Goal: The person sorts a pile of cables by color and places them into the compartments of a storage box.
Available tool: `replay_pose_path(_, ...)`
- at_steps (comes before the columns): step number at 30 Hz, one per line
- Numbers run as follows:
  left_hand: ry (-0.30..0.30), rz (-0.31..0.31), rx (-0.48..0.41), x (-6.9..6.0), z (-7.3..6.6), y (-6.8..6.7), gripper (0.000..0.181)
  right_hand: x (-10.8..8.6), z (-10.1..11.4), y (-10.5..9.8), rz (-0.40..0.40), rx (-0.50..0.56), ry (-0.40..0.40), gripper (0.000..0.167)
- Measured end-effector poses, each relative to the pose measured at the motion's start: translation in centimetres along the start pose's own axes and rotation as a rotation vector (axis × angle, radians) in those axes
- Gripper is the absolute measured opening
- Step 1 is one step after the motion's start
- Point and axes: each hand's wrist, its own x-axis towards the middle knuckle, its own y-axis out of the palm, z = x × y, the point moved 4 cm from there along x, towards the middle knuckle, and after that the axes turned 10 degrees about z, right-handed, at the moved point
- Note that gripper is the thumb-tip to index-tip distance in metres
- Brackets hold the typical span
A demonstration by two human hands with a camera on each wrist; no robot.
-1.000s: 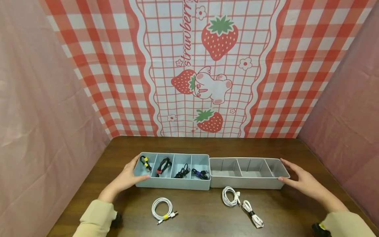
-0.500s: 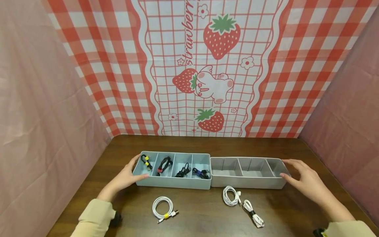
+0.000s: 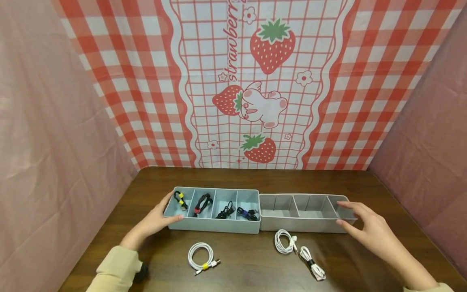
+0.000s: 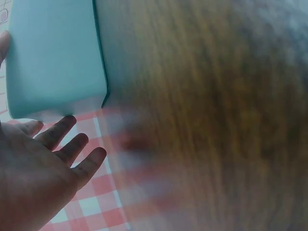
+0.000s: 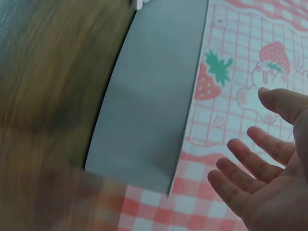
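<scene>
A light blue divided box (image 3: 215,225) holds black cables, one or more with yellow, red or blue ties. My left hand (image 3: 151,222) rests at its left end, thumb on the front rim; in the left wrist view the relaxed fingers of this hand (image 4: 41,175) lie by the end of the blue box (image 4: 57,57). End to end with it stands a grey divided box (image 3: 303,224), its compartments bare. Over its right end hovers my right hand (image 3: 377,233), fingers spread; in the right wrist view this hand (image 5: 274,183) appears apart from the grey box (image 5: 144,96).
In front of the boxes on the brown table (image 3: 248,263) lie three white coiled cables: one with a yellow tie (image 3: 200,257) at left, one (image 3: 284,242) near the middle and one with a black tie (image 3: 311,263). A checkered strawberry cloth (image 3: 255,81) hangs behind.
My right hand has come off the grey box's right end and moved left over its end compartment. The left hand stays at the blue box; the boxes and cables look unmoved.
</scene>
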Motion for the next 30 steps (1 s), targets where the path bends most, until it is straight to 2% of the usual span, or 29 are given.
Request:
replay_pose_path(6,-0.001,0.013,0.023,0.1,-0.1,-0.2,0.097,-0.6,1.7,0.4,0.002,0.035,0.003,0.048)
replay_pose_path(15,-0.031,0.025,0.009,0.0,-0.2,-0.1,0.097,-1.2,3.4,2.0,-0.062,0.061,-0.068,0.048)
replay_pose_path(22,-0.034,0.035,-0.009,0.2,-0.1,-0.1,0.098,-1.6,3.7,3.4,-0.075,0.007,-0.117,0.051)
replay_pose_path(30,-0.034,0.030,-0.007,0.0,-0.2,-0.1,0.097,-2.1,3.6,5.1,-0.029,-0.046,-0.166,0.050)
